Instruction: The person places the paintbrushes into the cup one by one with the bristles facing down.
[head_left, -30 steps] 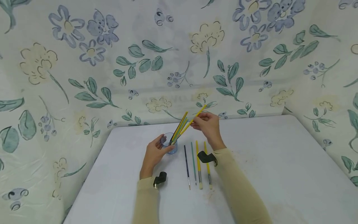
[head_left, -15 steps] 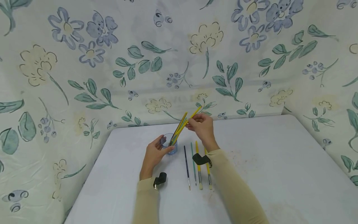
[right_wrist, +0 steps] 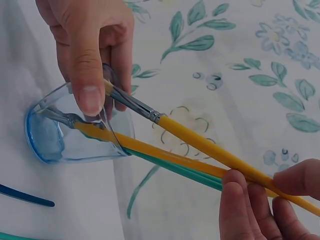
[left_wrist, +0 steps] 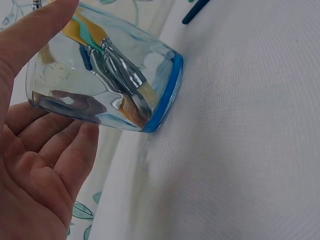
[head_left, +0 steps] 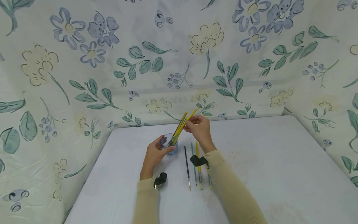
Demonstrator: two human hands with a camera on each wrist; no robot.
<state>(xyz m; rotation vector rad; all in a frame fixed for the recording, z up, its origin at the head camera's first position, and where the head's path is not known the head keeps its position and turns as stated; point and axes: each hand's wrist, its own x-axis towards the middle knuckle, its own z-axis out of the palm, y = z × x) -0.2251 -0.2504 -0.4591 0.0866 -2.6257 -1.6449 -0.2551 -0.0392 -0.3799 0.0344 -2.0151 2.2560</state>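
While left hand (head_left: 155,152) grips clear blue-based cup (right_wrist: 87,150) between thumb and fingers, right hand (head_left: 200,129) pinches yellow-handled paintbrush (right_wrist: 200,142), tip at cup's mouth. Inside cup: more paintbrushes (right_wrist: 165,154), yellow and green handles, leaning toward right hand. On white tabletop (head_left: 123,165), near cup: dark-blue paintbrush (head_left: 187,165), green paintbrush (head_left: 195,175), two yellow paintbrushes (head_left: 199,176), laid side by side.

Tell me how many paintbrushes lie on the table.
4, in a row to the right of the cup: a dark brush, a teal brush, a yellow brush, and a fourth brush partly covered by the right arm, which may hide others.
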